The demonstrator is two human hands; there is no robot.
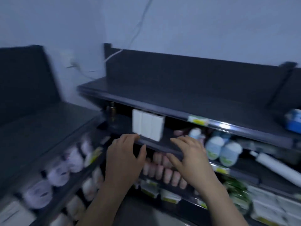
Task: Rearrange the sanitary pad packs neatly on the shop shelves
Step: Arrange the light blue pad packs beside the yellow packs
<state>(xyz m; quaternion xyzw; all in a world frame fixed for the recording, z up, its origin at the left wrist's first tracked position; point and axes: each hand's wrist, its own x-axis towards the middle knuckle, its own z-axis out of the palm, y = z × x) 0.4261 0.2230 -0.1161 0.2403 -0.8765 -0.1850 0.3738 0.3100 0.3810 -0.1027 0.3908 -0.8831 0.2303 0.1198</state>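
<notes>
A dim, motion-blurred view from a head-worn camera looks down at dark shop shelving in a corner. Three white packs (148,126), most likely the sanitary pad packs, stand side by side near the front edge of the middle shelf (156,145), toward its left end. Each stands upright with its long axis vertical, and the row of three runs along the shelf edge. The person's left hand (125,154) reaches the same front edge, its fingers (130,137) stretched loosely over the lip and the thumb spread apart below; it grasps nothing. The packs sit just beyond those fingertips, slightly to the right, with the nearest pack's bottom corner beside them. The blur hides whether skin touches pack or shelf. The right hand (187,154) hovers at the edge further right, fingers spread and relaxed, also holding nothing; a bare stretch of shelf separates it from the packs. The left hand is therefore the nearer one, and the packs lie between the two hands, so closing both inward would likely square up the row. Under the shelf edge, between the hands, lie rows of pink packs (162,168). Pale blue and white bottles (215,149) stand at the right, with a white roll (273,167) past them. A second shelving unit on the left carries white and lilac packs (60,172). A blue box (293,121) sits at the right end of the otherwise dark top shelf (179,95).
</notes>
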